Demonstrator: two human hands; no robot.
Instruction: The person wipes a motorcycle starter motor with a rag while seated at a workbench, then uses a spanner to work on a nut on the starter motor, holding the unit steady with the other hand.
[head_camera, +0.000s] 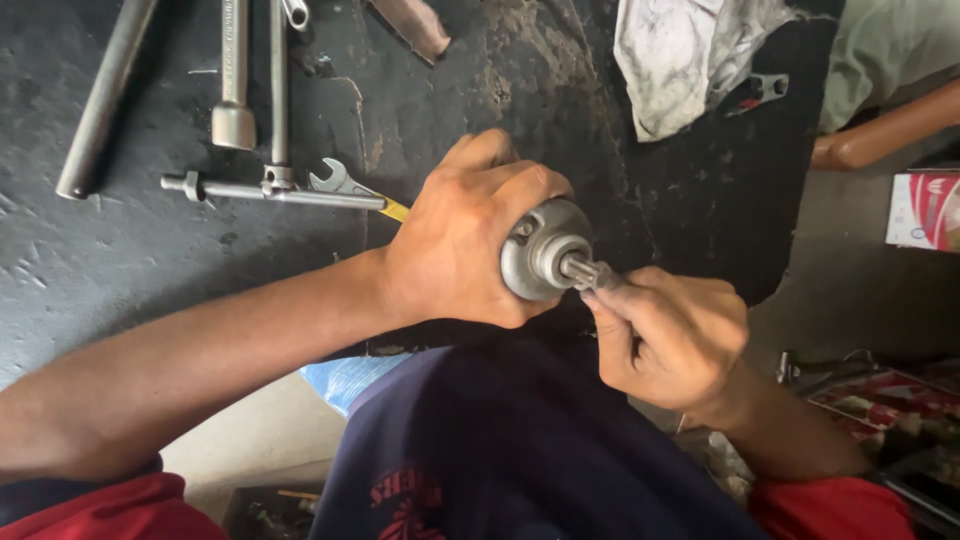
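Dark, stained work mat (150, 270) covers the floor; tools lie along its far edge.

Item 1: round metal housing (545, 255), grey, with a stepped collar and a short toothed shaft (585, 270) sticking out to the right. Held above the person's lap, near the middle of the scene.

Item 2: left hand (460, 245). Fingers closed over the top and back of the housing, gripping it firmly.

Item 3: right hand (675, 335). Thumb and fingertips pinched shut on the shaft tip; whether a small part sits between them cannot be told.

Handling note: the job looks like turning or seating something on the shaft. It would go best with the left hand keeping the housing steady and level while the right works in line with the shaft, not at an angle. A greasy shaft may slip, so a short, tight pinch seems wise.

Item 4: 1 spanner (335, 180), 1 T-handle bar (275, 190) and 2 long socket wrenches (232, 80), far left, well apart from the hands.

Item 5: soiled rag (680, 60), far right.

Item 6: red and white box (925, 210), right edge.
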